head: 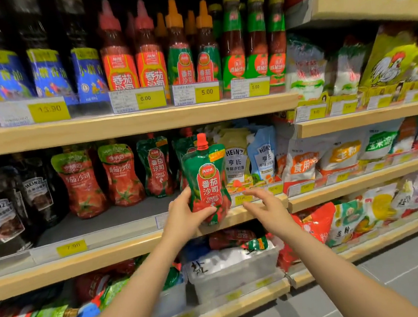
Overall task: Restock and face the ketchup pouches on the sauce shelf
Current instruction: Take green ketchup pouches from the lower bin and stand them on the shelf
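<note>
My left hand (182, 215) grips a green and red ketchup pouch (206, 176) with a red cap, upright, label facing me, in front of the middle sauce shelf (114, 251). My right hand (264, 205) hovers just right of the pouch with fingers spread, touching nothing. Behind it another green pouch (155, 167) of the same kind stands on the shelf, and a further one is mostly hidden by the held pouch. Two red tomato pouches (121, 174) with light green tops stand further left.
Heinz salad dressing pouches (263, 153) stand right of the held pouch, dark Heinz pouches (2, 219) at far left. Ketchup bottles (150, 49) fill the shelf above. Below, a clear plastic bin (234, 273) holds mixed pouches. Bare shelf floor (111, 216) lies before the ketchup pouches.
</note>
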